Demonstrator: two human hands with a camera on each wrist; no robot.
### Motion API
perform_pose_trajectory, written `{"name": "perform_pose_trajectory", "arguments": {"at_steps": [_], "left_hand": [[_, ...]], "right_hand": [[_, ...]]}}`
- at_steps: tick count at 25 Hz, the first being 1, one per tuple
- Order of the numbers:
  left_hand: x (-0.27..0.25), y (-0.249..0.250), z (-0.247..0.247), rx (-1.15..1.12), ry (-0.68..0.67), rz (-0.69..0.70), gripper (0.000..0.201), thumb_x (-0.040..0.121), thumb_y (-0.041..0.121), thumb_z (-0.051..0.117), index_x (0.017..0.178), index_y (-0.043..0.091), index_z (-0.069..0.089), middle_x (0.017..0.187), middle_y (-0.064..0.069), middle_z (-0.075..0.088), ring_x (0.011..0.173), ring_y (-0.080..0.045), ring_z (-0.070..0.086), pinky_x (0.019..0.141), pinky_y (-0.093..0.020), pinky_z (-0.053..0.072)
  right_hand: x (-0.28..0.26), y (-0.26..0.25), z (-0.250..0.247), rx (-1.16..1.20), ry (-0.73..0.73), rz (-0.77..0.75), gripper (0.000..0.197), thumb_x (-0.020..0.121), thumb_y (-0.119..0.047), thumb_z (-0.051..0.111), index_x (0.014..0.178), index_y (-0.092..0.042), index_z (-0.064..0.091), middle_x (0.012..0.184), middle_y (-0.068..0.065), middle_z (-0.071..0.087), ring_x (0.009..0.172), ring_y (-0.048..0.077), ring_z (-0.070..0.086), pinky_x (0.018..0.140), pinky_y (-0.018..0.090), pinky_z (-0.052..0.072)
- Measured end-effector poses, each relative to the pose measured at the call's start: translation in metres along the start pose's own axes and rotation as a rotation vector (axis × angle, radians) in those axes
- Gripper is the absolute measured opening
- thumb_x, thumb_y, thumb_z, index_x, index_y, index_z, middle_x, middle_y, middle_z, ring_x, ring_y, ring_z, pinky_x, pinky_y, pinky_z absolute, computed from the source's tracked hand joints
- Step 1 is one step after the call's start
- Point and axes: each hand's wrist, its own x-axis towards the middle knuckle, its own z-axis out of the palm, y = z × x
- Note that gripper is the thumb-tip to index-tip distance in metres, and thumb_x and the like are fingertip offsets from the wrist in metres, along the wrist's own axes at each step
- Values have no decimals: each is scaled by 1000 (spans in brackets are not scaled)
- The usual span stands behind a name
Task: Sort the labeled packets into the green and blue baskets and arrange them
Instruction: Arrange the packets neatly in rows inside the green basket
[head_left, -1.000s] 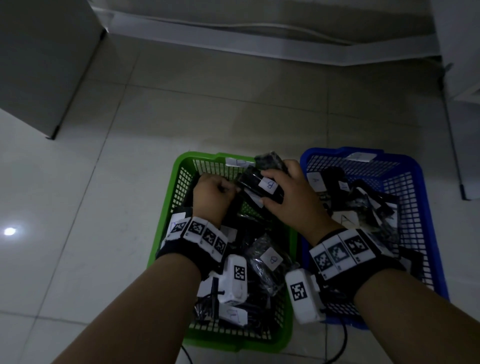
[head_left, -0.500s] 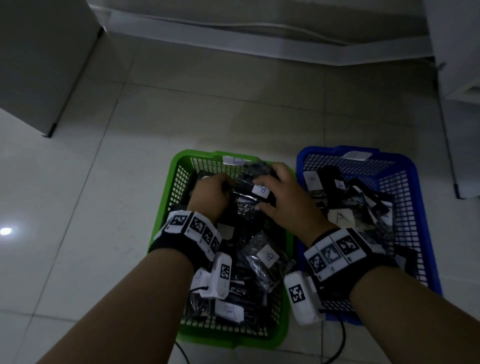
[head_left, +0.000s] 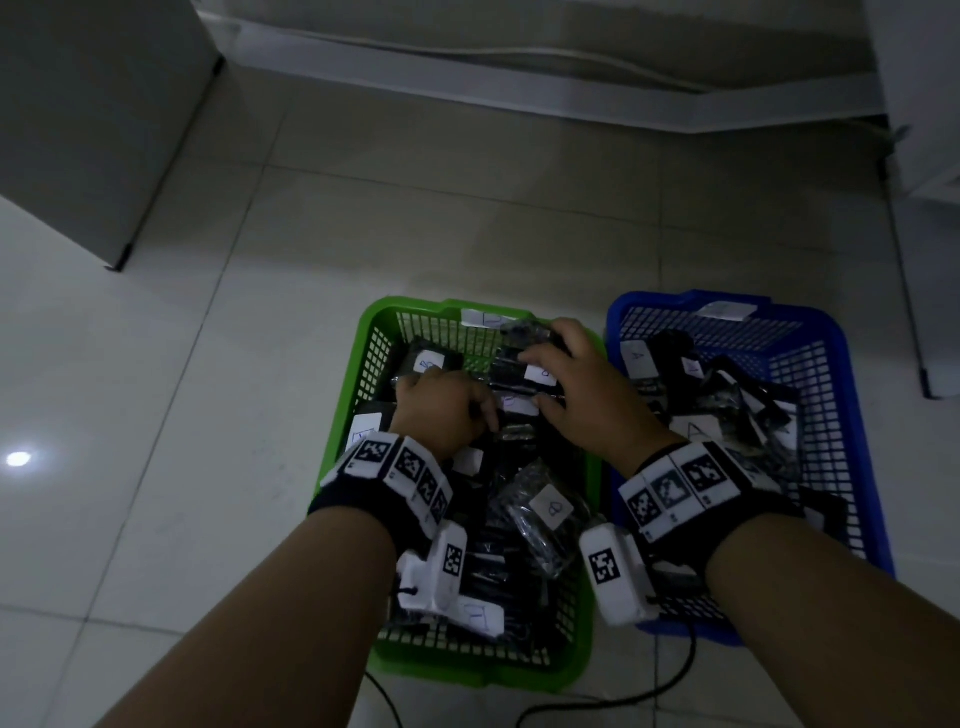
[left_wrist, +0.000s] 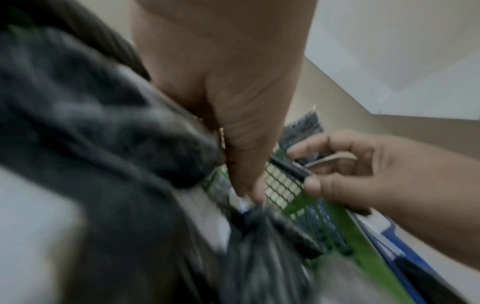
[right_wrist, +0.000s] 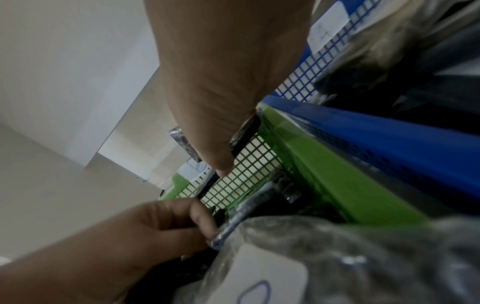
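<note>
A green basket (head_left: 363, 374) and a blue basket (head_left: 852, 415) stand side by side on the floor, both holding black packets with white labels. Both hands are in the far half of the green basket. My right hand (head_left: 576, 395) curls its fingers round a black labeled packet (head_left: 506, 371); the right wrist view shows my right hand (right_wrist: 221, 102) wrapped over that packet (right_wrist: 245, 131). My left hand (head_left: 441, 410) curls on another black packet (head_left: 514, 430). In the left wrist view my left hand (left_wrist: 246, 164) is partly blurred.
A white cabinet (head_left: 93, 130) stands at the far left and white furniture (head_left: 924, 104) at the far right. A black cable (head_left: 623, 701) lies on the tiles in front of the baskets. Bare tiled floor (head_left: 182, 415) lies left of the green basket.
My right hand has brought its labeled packet down from above the baskets' shared rim into the far part of the green basket. My left hand has stayed on the packets there.
</note>
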Motion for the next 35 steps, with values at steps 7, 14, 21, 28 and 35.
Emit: {"name": "perform_pose_trajectory", "arguments": {"at_steps": [7,14,21,28,35], "left_hand": [[3,-21,-8,-55,124,-18,16,85,17,51,89,14,66,102,-10,61,98,-32,58,86,-41,48],[4,-11,1,62,110,-63,32,88,23,48,120,18,49,113,-13,59,103,-35,56,89,-40,41],[7,5,0,49,79,-131,40,86,21,52,124,12,41,107,-14,63,103,-34,57,85,-38,41],[18,-3,-1,-71,-46,-162,51,87,23,53,135,20,35,118,-15,60,113,-34,54,92,-41,37],[12,-25,-16,-332,340,-138,28,82,6,56,107,14,67,108,-11,63,98,-30,60,83,-34,49]], "right_hand": [[11,-4,21,-118,-185,-84,46,82,5,62,125,-7,55,145,10,31,125,29,44,99,35,44],[9,-1,22,-140,-12,1,35,86,2,53,117,-12,62,132,9,43,107,33,54,77,43,54],[-8,0,11,-74,-210,-54,21,88,-8,51,99,-11,69,111,8,48,93,31,57,75,41,51],[1,-1,14,-67,-126,3,24,92,-6,48,106,-7,67,110,12,47,83,32,56,69,35,48],[11,-5,0,143,4,51,24,83,6,46,85,-18,49,89,7,50,81,25,50,64,36,42]]}}
